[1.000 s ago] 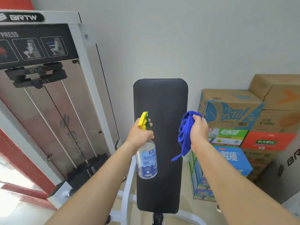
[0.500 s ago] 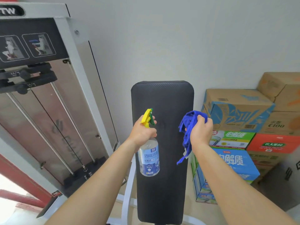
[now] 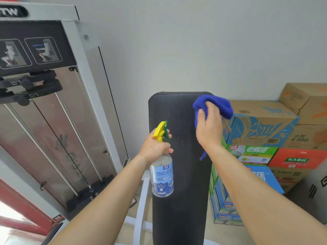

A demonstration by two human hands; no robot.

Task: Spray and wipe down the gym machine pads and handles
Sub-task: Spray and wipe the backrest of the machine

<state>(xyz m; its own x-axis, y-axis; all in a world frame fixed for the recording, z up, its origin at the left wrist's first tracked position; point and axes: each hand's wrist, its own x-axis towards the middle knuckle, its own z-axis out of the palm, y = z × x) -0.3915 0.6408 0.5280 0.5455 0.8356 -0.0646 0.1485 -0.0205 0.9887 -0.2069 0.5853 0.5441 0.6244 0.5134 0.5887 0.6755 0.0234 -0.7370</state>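
Observation:
A tall black back pad (image 3: 180,209) stands upright in the middle, with small wet spray marks near its top. My left hand (image 3: 155,145) grips a clear spray bottle (image 3: 161,175) with a blue label and a yellow and green trigger head, held in front of the pad's left side. My right hand (image 3: 209,128) presses a bunched blue cloth (image 3: 215,105) against the pad's upper right corner. A loose tail of the cloth hangs below my wrist.
The machine's weight stack (image 3: 53,138) with steel guide rods and a white frame stands at the left. Stacked cardboard boxes (image 3: 265,135) fill the right side against the white wall. White frame tubes (image 3: 141,209) run below the pad.
My right hand has lifted the blue cloth from the pad's right edge up onto its top right corner. Spray marks now show on the pad. The left hand keeps the bottle in place.

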